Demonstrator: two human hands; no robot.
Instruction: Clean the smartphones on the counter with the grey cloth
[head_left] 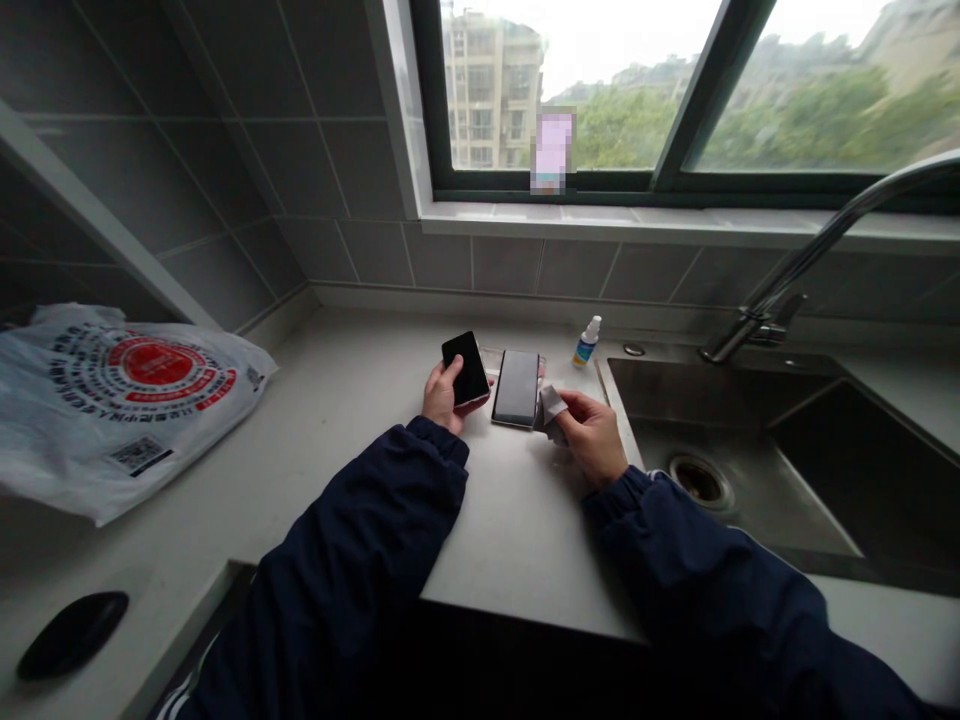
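My left hand (441, 394) is closed around a black phone (466, 366), lifting it off the light counter with its dark screen facing me. Just right of it a second dark phone (517, 387) lies flat on the counter (360, 420). My right hand (592, 435) pinches a small grey cloth (550, 408) that touches the right edge of the flat phone. A small spray bottle (587, 343) with a blue label and white cap stands behind, near the sink's corner. Both arms wear dark blue sleeves.
A steel sink (750, 450) with a drain and a curved tap (810, 250) fills the right side. A white plastic bag (112, 400) with red print lies at the left. A black oval object (71, 632) rests at the lower left. A window sill runs along the back wall.
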